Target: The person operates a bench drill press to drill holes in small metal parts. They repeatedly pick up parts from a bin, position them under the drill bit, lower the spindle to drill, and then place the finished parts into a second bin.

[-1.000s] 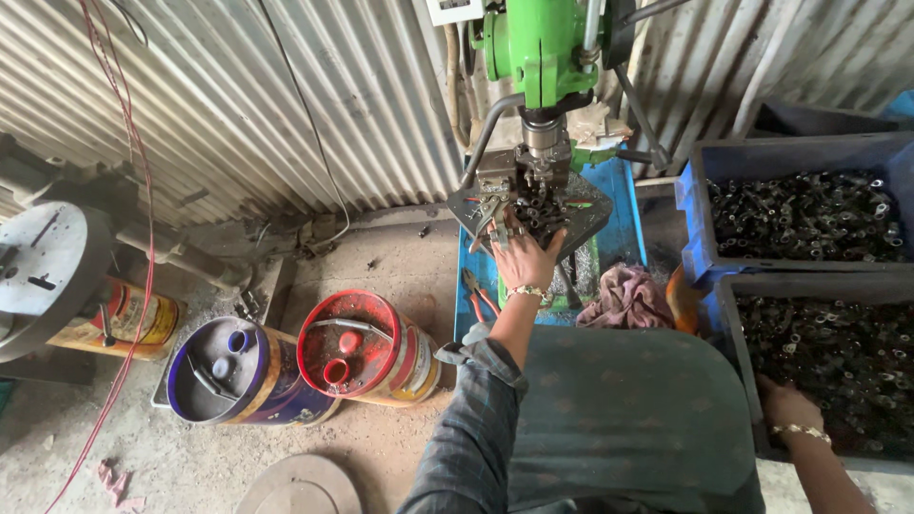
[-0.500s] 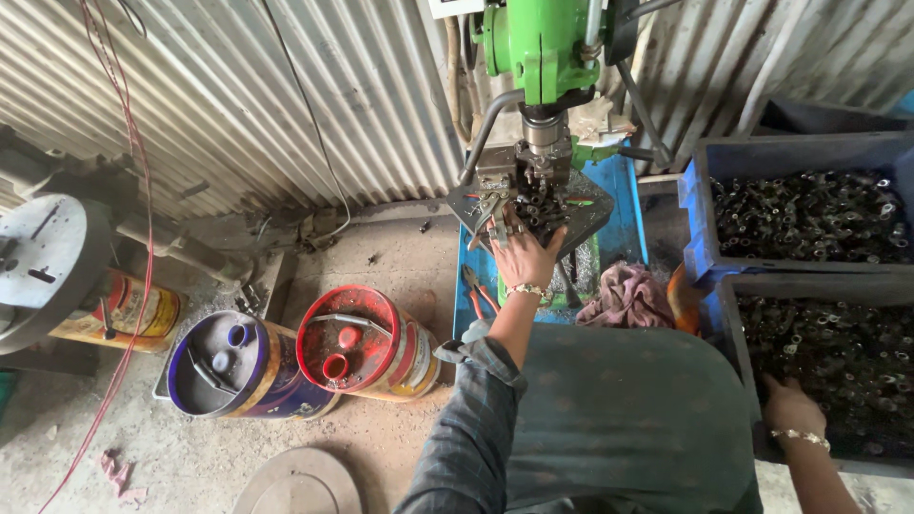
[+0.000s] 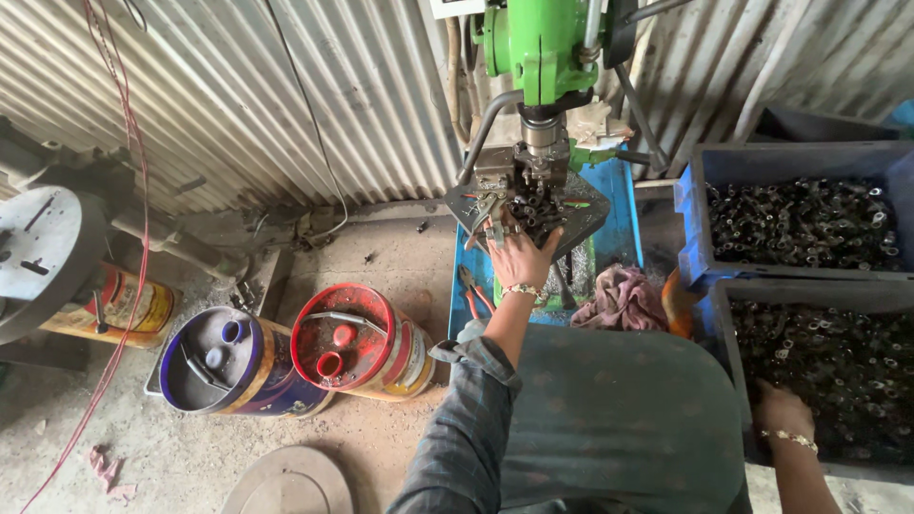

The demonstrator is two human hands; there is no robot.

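Left hand (image 3: 519, 257): fingers spread, resting on small metal parts (image 3: 533, 211) piled on press table (image 3: 586, 214) beneath green press (image 3: 545, 48). Right hand (image 3: 783, 409): in lower bin (image 3: 724, 314) of metal rings (image 3: 838, 362), grip cannot be told.

Rolled grey plaid sleeve, teal patterned garment, beaded bracelets at left hand (image 3: 519, 255) and right hand (image 3: 783, 411).

Two drums (image 3: 295, 362) left of machine (image 3: 543, 114), parts bins (image 3: 800, 286) right.

Corrugated metal wall (image 3: 286, 105) — dusty, perhaps concrete floor (image 3: 400, 257)
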